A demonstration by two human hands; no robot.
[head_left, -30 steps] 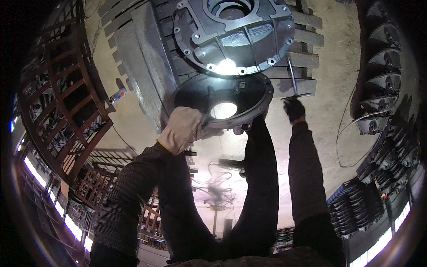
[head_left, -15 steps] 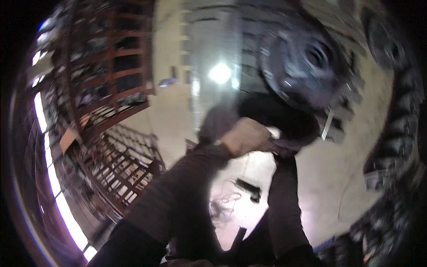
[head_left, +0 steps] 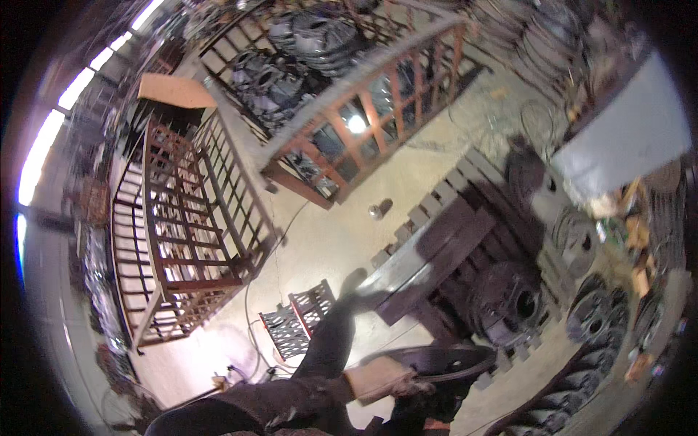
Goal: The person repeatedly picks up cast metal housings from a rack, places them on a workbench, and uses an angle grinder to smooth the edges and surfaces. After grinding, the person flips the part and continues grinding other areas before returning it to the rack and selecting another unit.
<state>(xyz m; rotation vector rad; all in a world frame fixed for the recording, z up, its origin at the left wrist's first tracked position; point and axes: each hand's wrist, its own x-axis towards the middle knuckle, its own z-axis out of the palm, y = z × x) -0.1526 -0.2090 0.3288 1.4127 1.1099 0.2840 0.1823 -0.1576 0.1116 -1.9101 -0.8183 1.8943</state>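
My left hand (head_left: 382,379) is closed on the near edge of a round, dark disc-shaped part (head_left: 454,357), which is tilted and seen nearly edge-on. The fingers are partly in shadow against its rim. Under the disc, near the lower edge, is a dark shape where my right arm comes in; the right hand's fingers cannot be made out there. Just beyond the disc, a large round dark casting (head_left: 502,301) with a central hole lies on a slatted pallet (head_left: 469,171).
A long flat metal beam (head_left: 436,251) lies across the pallet. At the left stands a barred metal crate (head_left: 196,265); another crate (head_left: 338,123) at the back holds dark round parts. A slatted step (head_left: 298,320) and cables are by my leg. Stacked ring parts (head_left: 596,312) line the right.
The view has swung round, bringing the crates and the whole pallet into sight. My left hand and the round part now appear lower in the picture.
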